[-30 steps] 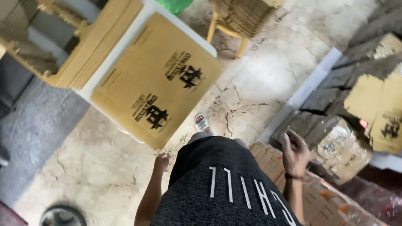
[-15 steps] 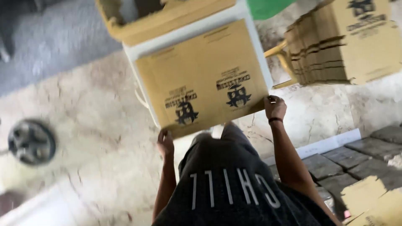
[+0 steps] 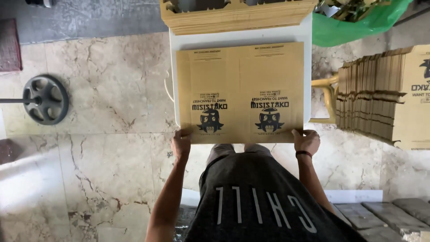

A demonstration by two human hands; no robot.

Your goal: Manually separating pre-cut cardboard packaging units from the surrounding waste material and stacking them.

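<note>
Squared up now against half a second ago: flat cardboard sheet (image 3: pixel 240 92) lying straight on the white table (image 3: pixel 306 67) rather than skewed, both arms level at its near edge. Left hand (image 3: pixel 181 144) clamped on the near left corner, fingers curled over the edge. Right hand (image 3: pixel 306 141) gripping the near right corner the same way, dark band on its wrist. Near edge of the sheet overhanging the table a little, toward the body. Two dark owl-like prints on the sheet, side by side near that edge, upside down from this view. Pressed against the far edge of the sheet, a stack of flat cardboard (image 3: pixel 237 15) across the top of the table. Off to the right, well apart, a second pile of folded cardboard (image 3: pixel 380 96) resting on a yellow chair (image 3: pixel 324 85). Green plastic bag (image 3: pixel 354 22) at the upper right, just beyond the table corner. Down on the marble floor (image 3: pixel 98 148), far left, a grey weight plate (image 3: pixel 45 99) on its bar. Dark shirt with pale lettering filling the bottom of the view.
</note>
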